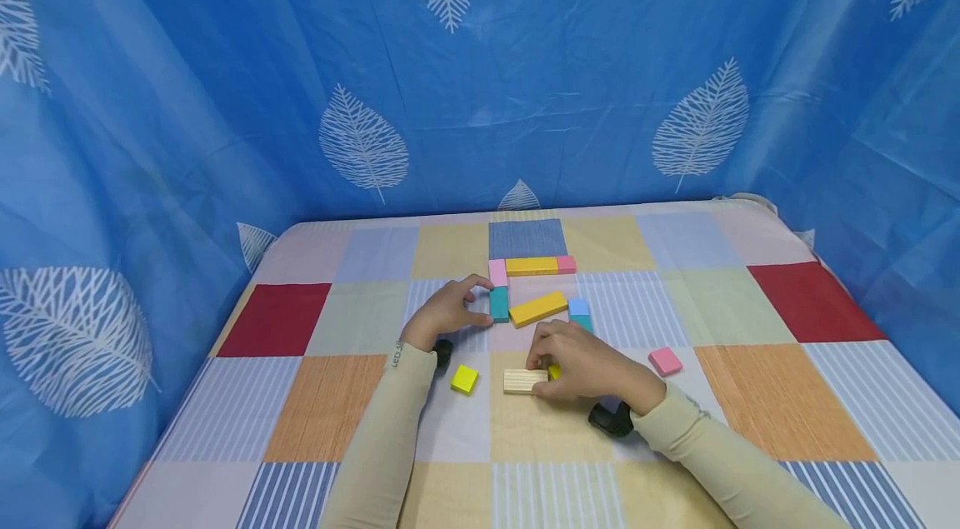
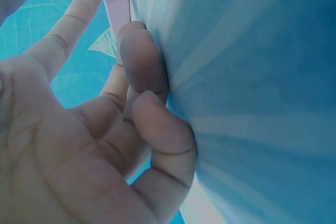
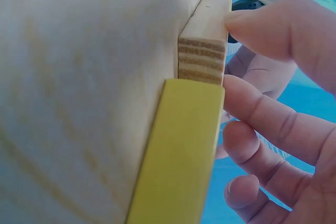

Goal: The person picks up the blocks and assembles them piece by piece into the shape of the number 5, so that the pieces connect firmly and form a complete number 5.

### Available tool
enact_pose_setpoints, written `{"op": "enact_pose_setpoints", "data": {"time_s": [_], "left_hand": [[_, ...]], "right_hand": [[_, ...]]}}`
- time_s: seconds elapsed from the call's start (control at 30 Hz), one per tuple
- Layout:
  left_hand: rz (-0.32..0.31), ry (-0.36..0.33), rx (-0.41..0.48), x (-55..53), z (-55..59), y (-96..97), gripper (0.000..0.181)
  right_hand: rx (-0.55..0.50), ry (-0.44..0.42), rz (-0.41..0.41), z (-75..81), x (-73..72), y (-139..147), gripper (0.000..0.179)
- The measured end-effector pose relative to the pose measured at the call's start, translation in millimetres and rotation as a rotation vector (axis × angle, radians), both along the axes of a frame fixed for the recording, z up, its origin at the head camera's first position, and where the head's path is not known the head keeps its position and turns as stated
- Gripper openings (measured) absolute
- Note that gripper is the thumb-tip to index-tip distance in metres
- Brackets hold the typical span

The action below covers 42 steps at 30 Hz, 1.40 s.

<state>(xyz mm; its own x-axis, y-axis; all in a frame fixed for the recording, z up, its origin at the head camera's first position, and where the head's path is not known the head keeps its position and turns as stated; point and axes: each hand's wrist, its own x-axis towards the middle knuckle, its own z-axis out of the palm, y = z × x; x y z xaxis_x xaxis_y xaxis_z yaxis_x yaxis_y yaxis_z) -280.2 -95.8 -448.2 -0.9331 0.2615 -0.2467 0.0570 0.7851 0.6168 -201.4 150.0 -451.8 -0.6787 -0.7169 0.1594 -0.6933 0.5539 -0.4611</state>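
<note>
My left hand (image 1: 444, 312) is beside a teal block (image 1: 498, 305), its thumb and index fingertips at the block's left edge. Against the teal block's far end lies a light pink block (image 1: 498, 272). In the left wrist view the index finger looks straight and the other fingers are loosely bent. My right hand (image 1: 577, 361) pinches a plain wooden block (image 1: 525, 381) between thumb and index finger, flat on the cloth. The right wrist view shows a yellow block (image 3: 176, 150) at the wooden block's end, mostly hidden under the hand in the head view.
A longer yellow-orange block (image 1: 531, 266) and a pink one (image 1: 566, 264) continue the back row. Another yellow-orange block (image 1: 538, 309) lies slanted inside. A blue block (image 1: 578, 306) touches a teal one (image 1: 581, 321). A yellow square (image 1: 465, 379) and a pink square (image 1: 665, 361) lie apart.
</note>
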Motion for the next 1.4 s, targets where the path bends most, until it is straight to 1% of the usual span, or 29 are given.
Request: {"op": "enact_pose_setpoints", "data": {"time_s": [0.47,0.77,1.13,1.4], "left_hand": [[0.006,-0.013,-0.004,0.4,0.0,-0.2,0.056],[0.011,-0.017,-0.011,-0.3,-0.7,0.2,0.056],[-0.002,-0.003,0.001,0.0,-0.9,-0.4,0.056],[0.001,-0.003,0.004,-0.1,-0.8,-0.1,0.057]], "right_hand": [[0.007,-0.023,-0.025,0.1,-1.1,2.7,0.016],[-0.006,-0.028,-0.015,1.8,-0.3,3.0,0.016],[-0.01,-0.01,-0.005,-0.3,-1.3,3.1,0.016],[-0.016,0.006,0.003,0.2,-1.2,2.7,0.017]]}}
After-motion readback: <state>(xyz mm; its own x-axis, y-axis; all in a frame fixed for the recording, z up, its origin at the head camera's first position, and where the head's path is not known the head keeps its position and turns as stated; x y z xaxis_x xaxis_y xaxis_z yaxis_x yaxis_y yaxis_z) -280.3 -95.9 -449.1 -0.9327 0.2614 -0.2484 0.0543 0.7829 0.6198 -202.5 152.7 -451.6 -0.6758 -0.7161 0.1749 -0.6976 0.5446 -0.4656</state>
